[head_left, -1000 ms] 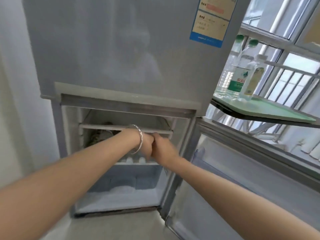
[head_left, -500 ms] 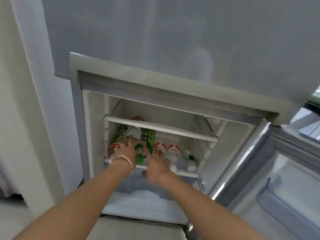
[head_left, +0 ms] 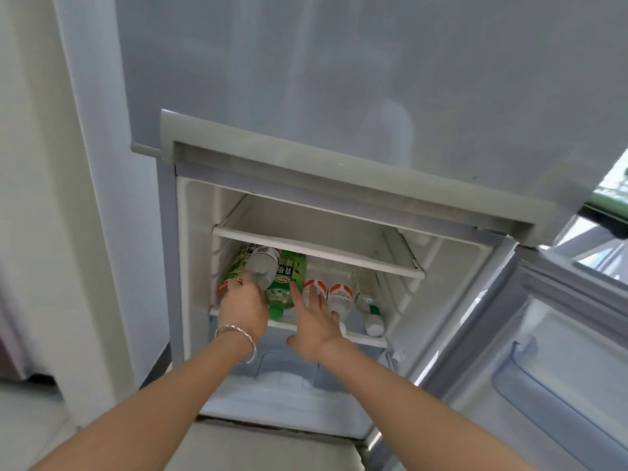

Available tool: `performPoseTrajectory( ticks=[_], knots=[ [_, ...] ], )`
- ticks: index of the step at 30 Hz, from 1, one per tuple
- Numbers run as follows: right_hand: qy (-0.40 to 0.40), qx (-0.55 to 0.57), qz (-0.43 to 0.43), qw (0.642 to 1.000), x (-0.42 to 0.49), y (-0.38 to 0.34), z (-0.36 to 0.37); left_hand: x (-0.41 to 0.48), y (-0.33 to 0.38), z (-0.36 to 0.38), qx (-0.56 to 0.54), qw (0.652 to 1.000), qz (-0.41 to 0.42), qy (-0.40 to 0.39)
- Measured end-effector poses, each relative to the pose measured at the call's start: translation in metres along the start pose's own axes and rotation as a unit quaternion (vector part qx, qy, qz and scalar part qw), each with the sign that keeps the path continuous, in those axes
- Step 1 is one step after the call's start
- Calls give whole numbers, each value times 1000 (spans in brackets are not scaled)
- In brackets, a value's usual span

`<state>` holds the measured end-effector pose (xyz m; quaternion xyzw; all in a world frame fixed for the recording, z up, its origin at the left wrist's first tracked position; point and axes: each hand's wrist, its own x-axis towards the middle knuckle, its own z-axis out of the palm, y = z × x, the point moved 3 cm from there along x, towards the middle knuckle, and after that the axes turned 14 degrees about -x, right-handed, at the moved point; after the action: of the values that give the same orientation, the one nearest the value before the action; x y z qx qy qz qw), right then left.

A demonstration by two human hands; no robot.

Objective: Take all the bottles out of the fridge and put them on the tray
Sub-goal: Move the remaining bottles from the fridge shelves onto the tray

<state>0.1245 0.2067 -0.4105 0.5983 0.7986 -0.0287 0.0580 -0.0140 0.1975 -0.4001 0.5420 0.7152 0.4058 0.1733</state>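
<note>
While the left hand (head_left: 243, 307), a bracelet (head_left: 238, 338) on its wrist, reaches deep into the open fridge (head_left: 190, 253), its fingers (head_left: 238, 290) look curled round the lower part of a grey-labelled bottle (head_left: 261, 270) that lies tilted on top of the others at the left of the lower shelf (head_left: 368, 338). The hold is partly hidden, so how firm it is cannot be told. The right hand (head_left: 316, 326) is just beside it with fingers (head_left: 296, 297) straight and apart, the forefinger touching a green bottle (head_left: 289, 277) and clasping nothing.

Further right on the same shelf lie two red-and-white bottles (head_left: 341, 294) side by side and a small green-capped bottle (head_left: 372, 317). The upper shelf (head_left: 316, 248) shows nothing on its visible part. The fridge door (head_left: 560, 368) stands open to the right.

The step in hand appears to be the pick-up, with several bottles not yet taken out. A sliver of green at the upper right edge (head_left: 610, 207) is probably the tray, well apart from the shelf.

The next move calls for drawing the grey-labelled bottle out under the upper shelf without rolling its neighbours, while the right hand closes on the green bottle or steadies the pile; both then have to clear the door on the way to the tray.
</note>
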Motion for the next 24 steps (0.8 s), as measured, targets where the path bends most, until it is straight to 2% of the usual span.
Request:
performPoseTrajectory(
  ticks=[7, 12, 16, 20, 24],
  knots=[
    [3, -9, -1, 1000, -37, -10, -36, -19, 39, -73, 38, 987, 141, 66],
    [-47, 11, 15, 999, -68, -14, -75, -37, 100, -114, 83, 967, 234, 58],
    [-95, 22, -11, 995, -104, -10, -122, -56, 149, -129, 103, 956, 270, 39],
    [-131, 183, 18, 974, -139, 17, -146, -89, 212, -135, 56, 936, 346, 17],
    [-63, 333, 46, 940, -187, 59, -182, -116, 278, -143, -22, 905, 424, 8]
  ],
)
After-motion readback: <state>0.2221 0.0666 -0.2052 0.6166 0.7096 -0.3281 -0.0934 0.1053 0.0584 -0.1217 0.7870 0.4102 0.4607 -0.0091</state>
